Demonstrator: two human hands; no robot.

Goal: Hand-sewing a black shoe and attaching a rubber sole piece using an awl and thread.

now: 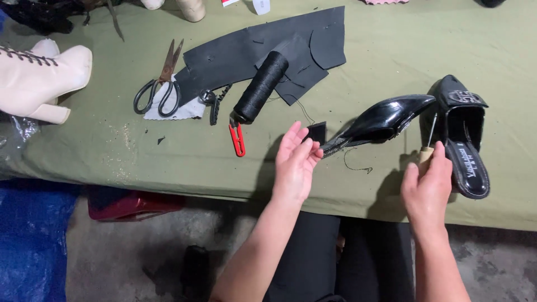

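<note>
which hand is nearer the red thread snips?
Left. The left hand sits just right of the red thread snips; the right hand, gripping an awl, is far off to their right.

Left hand [295, 162] fingers extended; right hand [428, 187] fisted.

Work surface [140, 156] covered in olive-green cloth, lightly soiled. Beneath it, bare grey concrete floor [140, 251]. Blue plastic sheeting [31, 240] at left; dark red crate [131, 205] under the surface edge. Lighting even.
</note>
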